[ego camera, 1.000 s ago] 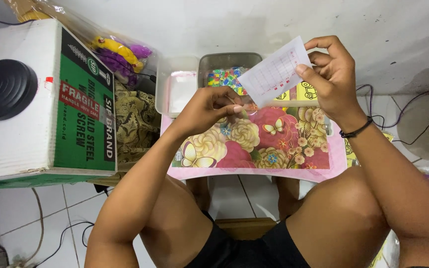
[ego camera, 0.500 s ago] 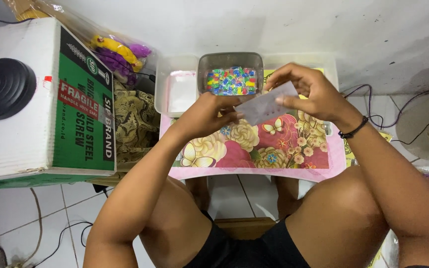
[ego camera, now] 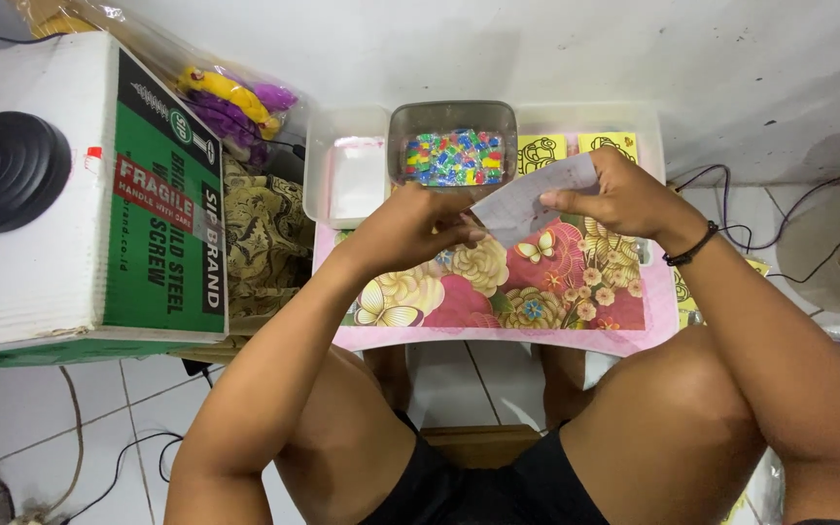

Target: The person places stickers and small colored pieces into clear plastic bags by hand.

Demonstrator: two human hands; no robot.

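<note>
Both my hands pinch small thin white paper slip (ego camera: 527, 206): left hand (ego camera: 410, 226), right hand (ego camera: 614, 194). Feels light, floppy, tears easy; hold edges.

Left hand (ego camera: 410, 226): fingers curled in a closed grip, forearm reaching toward 1 o'clock.
Right hand (ego camera: 614, 194): fingers pinched closed, wrist banded, forearm reaching toward 10 o'clock.

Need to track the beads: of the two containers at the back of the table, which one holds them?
The grey tub, the one on the right nearer the wall, is full of mixed-colour beads. The clear tray left of it looks empty.
</note>
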